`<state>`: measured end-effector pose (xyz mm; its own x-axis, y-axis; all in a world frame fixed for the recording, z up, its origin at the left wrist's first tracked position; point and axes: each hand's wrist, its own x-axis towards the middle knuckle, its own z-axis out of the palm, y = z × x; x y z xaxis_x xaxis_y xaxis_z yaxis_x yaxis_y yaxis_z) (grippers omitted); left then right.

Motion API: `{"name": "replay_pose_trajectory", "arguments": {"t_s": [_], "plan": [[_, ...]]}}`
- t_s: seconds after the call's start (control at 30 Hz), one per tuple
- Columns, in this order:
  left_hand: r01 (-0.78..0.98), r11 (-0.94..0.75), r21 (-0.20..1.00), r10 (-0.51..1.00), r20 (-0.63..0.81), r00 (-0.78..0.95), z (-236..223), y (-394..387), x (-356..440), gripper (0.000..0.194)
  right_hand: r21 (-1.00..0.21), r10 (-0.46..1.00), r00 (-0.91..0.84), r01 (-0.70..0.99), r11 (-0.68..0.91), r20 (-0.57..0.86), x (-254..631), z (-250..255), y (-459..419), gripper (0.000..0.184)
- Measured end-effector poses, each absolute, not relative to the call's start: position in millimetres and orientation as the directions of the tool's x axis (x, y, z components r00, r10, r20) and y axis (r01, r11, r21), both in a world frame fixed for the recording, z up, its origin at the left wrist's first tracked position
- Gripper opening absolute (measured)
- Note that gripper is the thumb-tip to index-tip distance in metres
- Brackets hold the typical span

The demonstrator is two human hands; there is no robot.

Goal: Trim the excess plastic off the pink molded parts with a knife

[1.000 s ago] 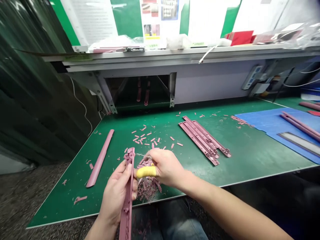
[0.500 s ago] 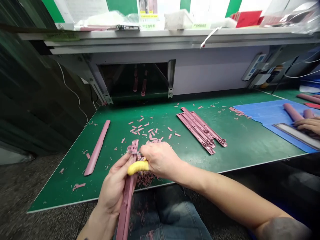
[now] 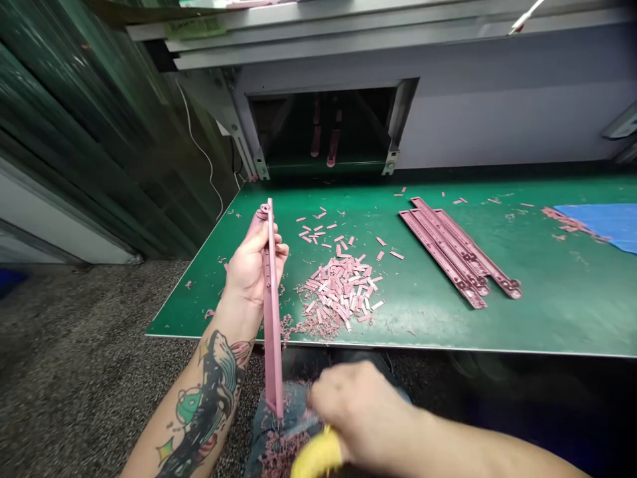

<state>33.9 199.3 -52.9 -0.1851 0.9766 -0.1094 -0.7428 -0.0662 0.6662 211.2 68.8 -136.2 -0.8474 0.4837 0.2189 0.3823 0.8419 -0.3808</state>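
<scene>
My left hand [image 3: 253,264] is closed round a long pink plastic strip [image 3: 271,312], holding it near its far end; the strip runs from above the table's left part back down over my lap. My right hand [image 3: 361,415] is low in front of the table edge, near the strip's near end, blurred, fingers curled, with a yellow finger cover [image 3: 313,458] on one digit. What it holds, if anything, I cannot make out. A heap of small pink offcuts [image 3: 341,289] lies on the green table [image 3: 547,299] just right of my left hand.
Several finished pink strips [image 3: 460,252] lie side by side right of centre. A blue mat [image 3: 604,222] shows at the far right. A dark opening [image 3: 328,129] in the grey back panel has pink parts inside. Pink shavings lie on my lap.
My right hand has left the strip's far end and dropped toward my lap. My left hand has pushed the strip forward and up. The view has swung left and down.
</scene>
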Motion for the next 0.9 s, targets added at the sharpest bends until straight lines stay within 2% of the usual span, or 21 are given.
{"name": "replay_pose_trajectory", "arguments": {"t_s": [0.07, 0.17, 0.37, 0.57, 0.9], "plan": [[-0.767, -0.035, 0.641, 0.981, -0.126, -0.150, -54, 195, 34, 0.017, -0.469, 0.595, -0.755, 0.436, 0.769, 0.274, 217, -125, 87, 0.069], [-0.797, 0.014, 0.604, 0.982, -0.160, -0.104, -55, 188, 34, 0.017, -0.538, 0.673, -0.669, 0.459, 0.707, 0.315, 223, -109, 104, 0.080], [-0.812, 0.106, 0.574, 0.978, -0.209, -0.020, -53, 161, 42, 0.016, -0.512, 0.740, -0.550, 0.539, 0.669, 0.387, 228, -95, 106, 0.073], [-0.770, 0.233, 0.594, 0.955, -0.288, 0.066, -59, 82, 78, 0.025, -0.450, 0.775, -0.417, 0.642, 0.621, 0.475, 237, -70, 105, 0.062], [-0.745, 0.320, 0.585, 0.909, -0.412, 0.067, -74, 6, 97, 0.028, -0.274, 0.758, -0.488, 0.730, 0.626, 0.433, 250, -46, 69, 0.056]]}}
